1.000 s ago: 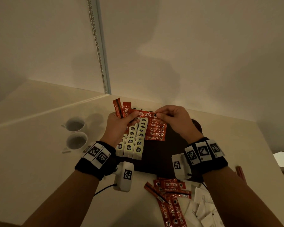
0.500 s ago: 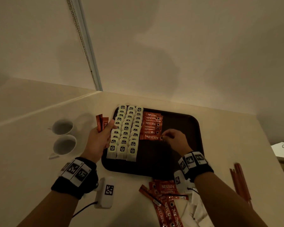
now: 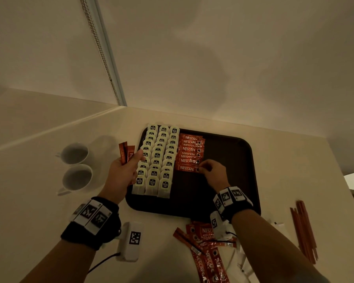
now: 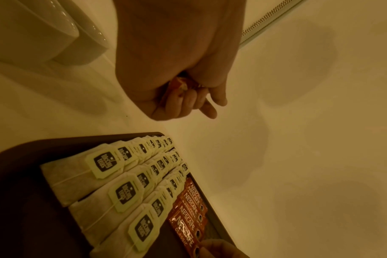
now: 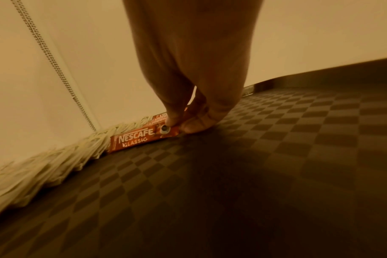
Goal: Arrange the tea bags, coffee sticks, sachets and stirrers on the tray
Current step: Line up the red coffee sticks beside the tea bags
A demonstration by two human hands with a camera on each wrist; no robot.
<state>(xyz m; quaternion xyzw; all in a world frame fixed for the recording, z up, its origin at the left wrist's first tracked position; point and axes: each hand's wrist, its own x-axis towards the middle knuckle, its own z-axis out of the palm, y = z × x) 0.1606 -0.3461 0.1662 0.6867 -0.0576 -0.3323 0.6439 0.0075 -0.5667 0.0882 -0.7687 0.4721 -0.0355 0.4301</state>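
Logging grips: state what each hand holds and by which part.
Left hand grips two Nescafe coffee sticks by their lower ends. Right hand pinches the right end of the nearest Nescafe stick on the tray.

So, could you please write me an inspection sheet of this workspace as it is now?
Surface: pale counter carrying a dark tray.
Job's things: tea bags in three rows and coffee sticks stacked beside them on the tray; loose sticks, white sachets and stirrers off it.
Clutter: two cups.
Hands: left hand grips spare sticks; right hand pinches the nearest stick.
Cables: wrist camera lead.
Surroundings: wall, blind chain.
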